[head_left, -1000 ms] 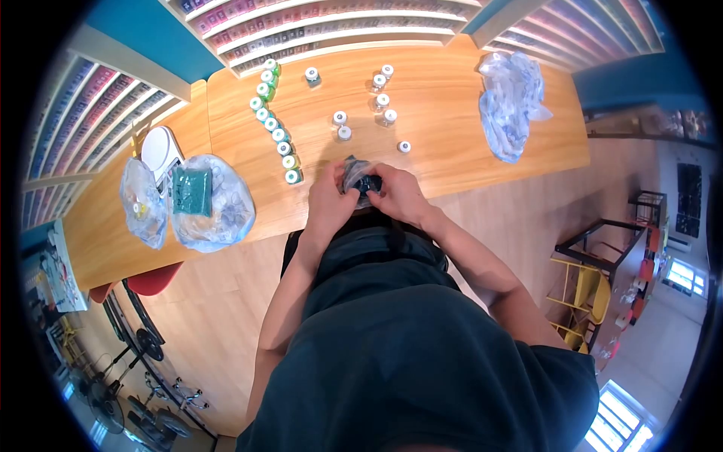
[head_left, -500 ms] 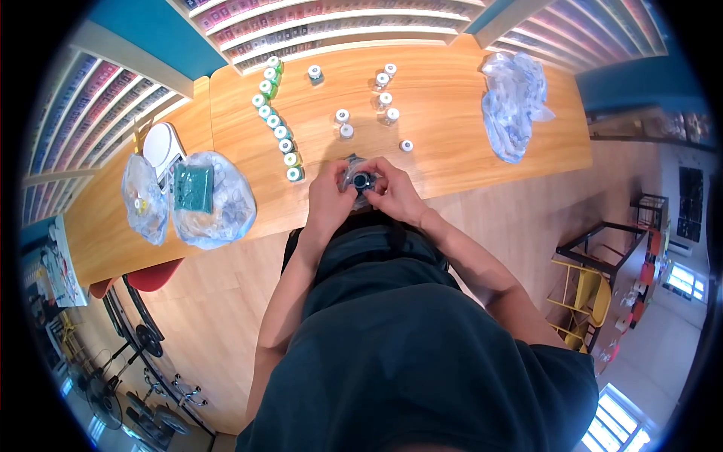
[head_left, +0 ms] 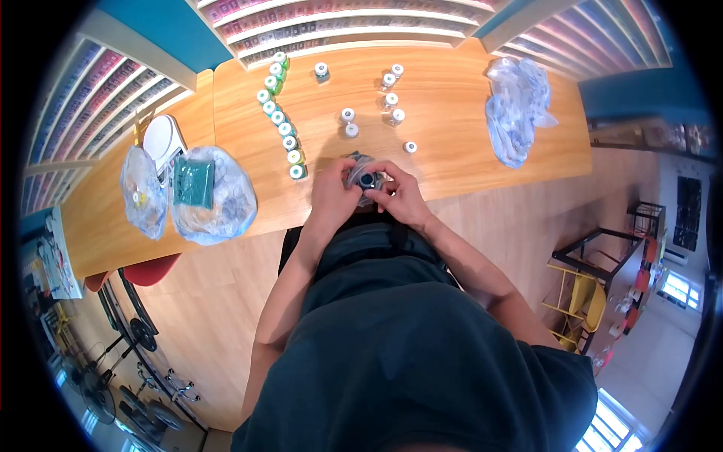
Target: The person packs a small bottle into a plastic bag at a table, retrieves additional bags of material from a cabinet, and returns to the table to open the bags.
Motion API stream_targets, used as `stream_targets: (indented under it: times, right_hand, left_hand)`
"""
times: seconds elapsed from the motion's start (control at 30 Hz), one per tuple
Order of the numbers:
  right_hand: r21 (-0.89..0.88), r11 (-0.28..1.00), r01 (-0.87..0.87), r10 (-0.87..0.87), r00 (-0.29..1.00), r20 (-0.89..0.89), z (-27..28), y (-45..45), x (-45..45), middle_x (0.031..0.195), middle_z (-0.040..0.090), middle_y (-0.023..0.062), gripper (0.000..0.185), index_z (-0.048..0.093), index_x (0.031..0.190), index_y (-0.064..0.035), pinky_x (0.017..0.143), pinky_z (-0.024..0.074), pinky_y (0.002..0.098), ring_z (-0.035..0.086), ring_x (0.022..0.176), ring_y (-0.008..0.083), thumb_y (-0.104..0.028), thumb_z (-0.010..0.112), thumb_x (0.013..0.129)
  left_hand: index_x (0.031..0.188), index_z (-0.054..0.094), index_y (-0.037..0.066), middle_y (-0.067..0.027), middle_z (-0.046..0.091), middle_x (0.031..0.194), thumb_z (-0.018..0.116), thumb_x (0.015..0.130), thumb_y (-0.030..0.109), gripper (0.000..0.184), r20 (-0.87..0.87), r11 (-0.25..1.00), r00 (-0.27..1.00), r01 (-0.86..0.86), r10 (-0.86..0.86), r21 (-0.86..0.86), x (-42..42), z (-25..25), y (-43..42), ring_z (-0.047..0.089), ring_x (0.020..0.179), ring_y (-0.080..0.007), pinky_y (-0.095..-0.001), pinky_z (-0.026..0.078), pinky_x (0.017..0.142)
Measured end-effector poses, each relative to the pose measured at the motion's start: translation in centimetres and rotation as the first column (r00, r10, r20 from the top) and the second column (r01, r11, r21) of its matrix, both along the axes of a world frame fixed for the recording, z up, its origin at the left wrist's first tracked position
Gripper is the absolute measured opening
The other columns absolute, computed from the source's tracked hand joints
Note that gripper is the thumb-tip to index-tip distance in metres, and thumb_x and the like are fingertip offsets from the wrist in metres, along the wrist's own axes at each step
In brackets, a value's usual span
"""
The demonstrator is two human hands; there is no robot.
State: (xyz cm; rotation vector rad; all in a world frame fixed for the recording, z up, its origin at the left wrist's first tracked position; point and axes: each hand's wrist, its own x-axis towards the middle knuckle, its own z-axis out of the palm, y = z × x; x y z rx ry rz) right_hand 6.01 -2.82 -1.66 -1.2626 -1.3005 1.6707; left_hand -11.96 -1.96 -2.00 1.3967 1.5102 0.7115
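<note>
At the table's front edge, my left hand [head_left: 336, 191] and my right hand [head_left: 403, 197] are closed on a crinkled clear plastic bag [head_left: 363, 165]. Between my fingertips shows a dark round opening or jar mouth [head_left: 367, 181]; I cannot make out which. Beyond my hands stand white-capped small jars [head_left: 351, 131], some clear and some apart from each other. Left of them runs a slanting line of several white-capped jars with green contents [head_left: 297, 172]. One jar with dark contents [head_left: 321, 73] stands farther back.
Left on the wooden table [head_left: 452, 166] are a white scale [head_left: 161, 139], a bag of green beads or granules [head_left: 193, 183] on a larger plastic bag [head_left: 226, 218], and another plastic bag [head_left: 143, 196]. A crumpled plastic bag [head_left: 512, 113] lies right. Shelves [head_left: 339, 30] line the back.
The camera view has shifted slightly. My hands remain at the same place with the plastic bag, with only small finger movements.
</note>
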Motion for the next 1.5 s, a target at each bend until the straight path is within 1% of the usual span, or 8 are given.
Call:
stream_targets:
  times: [0.33, 0.63, 0.83, 1.03, 1.17, 1.23, 1.37, 1.5]
  right_hand:
    - [-0.045, 0.994, 0.095, -0.101, 0.982, -0.162, -0.3, 0.3, 0.5, 0.120, 0.064, 0.0125, 0.039, 0.052, 0.122, 0.0011, 0.056, 0.0526, 0.0213, 0.061, 0.062, 0.0086, 0.012, 0.064, 0.087]
    - [-0.083, 0.994, 0.068, -0.088, 0.959, -0.271, -0.1, 0.5, 1.0, 0.123, 0.062, 0.0145, 0.041, 0.044, 0.122, -0.0010, 0.057, 0.0531, 0.0227, 0.063, 0.066, 0.0130, 0.015, 0.060, 0.087]
    - [-0.074, 0.994, 0.078, -0.089, 0.984, -0.152, 0.0, 0.5, 1.0, 0.124, 0.061, 0.0140, 0.041, 0.049, 0.124, 0.0002, 0.057, 0.0521, 0.0221, 0.064, 0.064, 0.0129, 0.012, 0.063, 0.087]
    - [0.037, 0.999, -0.008, 0.001, 0.986, 0.169, 1.4, 0.1, 0.6, 0.098, 0.069, 0.0108, 0.040, 0.059, 0.124, -0.0006, 0.056, 0.0509, 0.0227, 0.061, 0.059, 0.0075, 0.005, 0.070, 0.086]
    - [0.092, 0.996, -0.001, -0.015, 0.985, 0.172, 1.1, 0.0, 0.5, 0.081, 0.068, 0.0073, 0.041, 0.060, 0.125, -0.0018, 0.055, 0.0485, 0.0231, 0.061, 0.058, 0.0081, 0.004, 0.070, 0.086]
    - [0.114, 0.993, 0.025, -0.040, 0.989, 0.140, 1.2, -0.1, 0.3, 0.079, 0.067, 0.0065, 0.041, 0.060, 0.125, -0.0018, 0.054, 0.0476, 0.0231, 0.061, 0.058, 0.0084, 0.005, 0.070, 0.086]
    - [0.148, 0.989, 0.015, -0.034, 0.992, 0.124, 1.0, -0.3, 0.5, 0.089, 0.068, 0.0074, 0.041, 0.060, 0.124, -0.0021, 0.055, 0.0485, 0.0226, 0.062, 0.058, 0.0088, 0.005, 0.070, 0.085]
    - [0.093, 0.995, 0.043, -0.052, 0.994, 0.096, 1.2, -0.3, 0.6, 0.103, 0.068, 0.0094, 0.041, 0.059, 0.123, -0.0009, 0.055, 0.0498, 0.0216, 0.062, 0.059, 0.0086, 0.006, 0.071, 0.084]
  left_hand:
    - [0.118, 0.062, -0.001, -0.0194, 0.069, 0.109, 0.066, 0.075, -0.003, 0.043, -0.048, 1.000, 0.999, 0.004, -0.004, 0.001, 0.0, -0.4, 0.2, 0.069, 0.102, -0.0312, -0.0374, 0.057, 0.083]
    - [0.116, 0.063, -0.001, -0.0193, 0.069, 0.107, 0.066, 0.075, -0.003, 0.041, -0.049, 1.000, 0.999, 0.014, -0.013, 0.020, 0.2, 0.0, 0.4, 0.069, 0.099, -0.0306, -0.0372, 0.057, 0.083]
    - [0.115, 0.063, -0.001, -0.0175, 0.069, 0.107, 0.066, 0.075, -0.003, 0.039, -0.053, 1.000, 0.998, 0.017, -0.016, 0.019, 0.2, 0.2, 0.4, 0.069, 0.099, -0.0293, -0.0369, 0.057, 0.083]
    - [0.110, 0.063, 0.001, -0.0187, 0.068, 0.101, 0.067, 0.073, -0.001, 0.038, 0.022, 0.999, 0.999, -0.024, 0.023, 0.037, 0.3, -0.5, 0.3, 0.067, 0.096, -0.0350, -0.0416, 0.054, 0.083]
    - [0.107, 0.063, 0.002, -0.0195, 0.068, 0.098, 0.066, 0.071, -0.001, 0.036, 0.007, 0.999, 1.000, -0.027, 0.027, 0.025, 0.3, -0.1, 0.3, 0.065, 0.095, -0.0382, -0.0439, 0.052, 0.083]
    - [0.114, 0.063, 0.001, -0.0183, 0.069, 0.105, 0.067, 0.074, -0.003, 0.040, -0.047, 1.000, 0.999, 0.015, -0.015, -0.002, 0.1, 0.2, 0.4, 0.068, 0.098, -0.0326, -0.0392, 0.055, 0.082]
    - [0.112, 0.060, 0.001, -0.0208, 0.066, 0.102, 0.065, 0.073, -0.002, 0.040, 0.012, 0.995, 1.000, -0.009, 0.008, 0.103, 0.4, 0.0, 0.0, 0.064, 0.096, -0.0398, -0.0464, 0.052, 0.084]
    - [0.115, 0.056, 0.003, -0.0221, 0.063, 0.109, 0.066, 0.075, -0.003, 0.042, -0.148, 0.991, 0.989, 0.013, 0.007, 0.136, 0.5, 1.9, -0.3, 0.063, 0.096, -0.0417, -0.0473, 0.051, 0.082]
